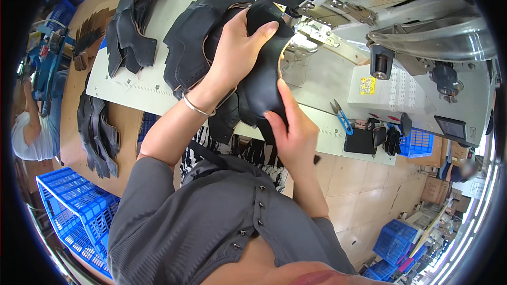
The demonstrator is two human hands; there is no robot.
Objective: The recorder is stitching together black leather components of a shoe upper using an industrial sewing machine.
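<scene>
A curved black leather piece, shaped like a shoe upper, is held up in front of me by both hands. My left hand grips its upper part, the thumb pressed on the smooth face. Lower down, my right hand pinches the right edge between thumb and fingers. The piece's upper right edge lies close to the metal working parts of a sewing-type machine; whether they touch, I cannot tell. Just left of my left hand, a stack of similar black leather pieces rests on the white table.
Another black leather pile lies at the table's far left. The machine body fills the right. Blue-handled thread snips and a dark pad lie at the table's right edge. Blue crates stand lower left; a person works beyond.
</scene>
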